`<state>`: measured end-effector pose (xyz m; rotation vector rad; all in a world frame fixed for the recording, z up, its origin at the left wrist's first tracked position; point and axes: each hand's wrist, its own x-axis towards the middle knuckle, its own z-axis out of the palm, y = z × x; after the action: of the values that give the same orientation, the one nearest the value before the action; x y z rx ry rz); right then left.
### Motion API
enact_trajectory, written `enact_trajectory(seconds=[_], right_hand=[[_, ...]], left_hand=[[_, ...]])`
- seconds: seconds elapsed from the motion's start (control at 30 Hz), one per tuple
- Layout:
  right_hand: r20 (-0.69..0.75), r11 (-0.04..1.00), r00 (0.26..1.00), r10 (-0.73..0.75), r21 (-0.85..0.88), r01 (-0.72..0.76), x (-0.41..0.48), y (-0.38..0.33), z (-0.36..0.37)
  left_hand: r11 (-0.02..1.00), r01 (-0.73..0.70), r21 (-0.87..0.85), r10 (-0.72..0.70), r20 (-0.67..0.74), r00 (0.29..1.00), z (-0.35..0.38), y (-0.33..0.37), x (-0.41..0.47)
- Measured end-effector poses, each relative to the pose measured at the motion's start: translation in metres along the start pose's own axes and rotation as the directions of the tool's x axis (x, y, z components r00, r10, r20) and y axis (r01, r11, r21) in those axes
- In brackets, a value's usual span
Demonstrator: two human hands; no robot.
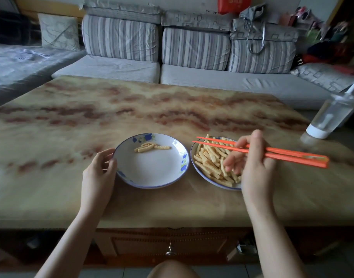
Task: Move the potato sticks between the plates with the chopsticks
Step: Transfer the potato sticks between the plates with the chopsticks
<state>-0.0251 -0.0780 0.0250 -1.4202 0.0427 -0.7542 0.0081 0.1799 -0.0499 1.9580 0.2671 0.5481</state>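
Head cam: R hand point(254, 167) grips chopsticks point(282, 153), lying left-right, tips left; L hand point(99, 167) holds plate point(152, 169).

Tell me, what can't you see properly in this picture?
1. Head view: the right hand hides the near-right part of the white, blue-rimmed plate of potato sticks.
2. Head view: the clear plastic bottle is blurred and clipped by the right edge.
3. Head view: the wooden drawer below the marbled table is too dark.
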Motion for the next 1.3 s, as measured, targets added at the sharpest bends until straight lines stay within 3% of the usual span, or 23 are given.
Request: enact_trajectory(seconds=[0.23, 0.43, 0.73, 0.9, 1.07, 1.3], right_hand=[[0.275, 0.998, 0.960, 0.052, -0.052, -0.039, 0.001, 0.036, 0.043], [0.314, 0.993, 0.944, 0.103, -0.093, -0.077, 0.002, 0.046, 0.053], [0.190, 0.994, 0.977, 0.100, -0.069, -0.089, -0.003, 0.031, 0.041], [0.004, 0.999, 0.999, 0.039, -0.019, -0.039, 0.003, 0.004, 0.006], [-0.121, 0.995, 0.992, -0.017, -0.097, 0.005, 0.014, -0.015, -0.037], [-0.102, 0.976, 0.995, 0.015, -0.214, -0.036, 0.019, -0.015, -0.055]], left_hand=[[1.000, 0.004, -0.002, -0.004, -0.001, 1.000, 0.000, -0.001, 0.001], [1.000, -0.002, 0.005, 0.002, -0.005, 1.000, 0.000, 0.000, 0.001], [1.000, 0.004, 0.000, -0.004, -0.002, 1.000, -0.001, 0.000, 0.000], [1.000, -0.001, -0.004, 0.001, 0.001, 1.000, 0.001, 0.002, 0.001], [1.000, -0.002, -0.004, 0.002, 0.000, 1.000, -0.001, -0.001, 0.000], [1.000, -0.004, 0.005, 0.004, -0.007, 1.000, 0.000, 0.001, 0.000]])
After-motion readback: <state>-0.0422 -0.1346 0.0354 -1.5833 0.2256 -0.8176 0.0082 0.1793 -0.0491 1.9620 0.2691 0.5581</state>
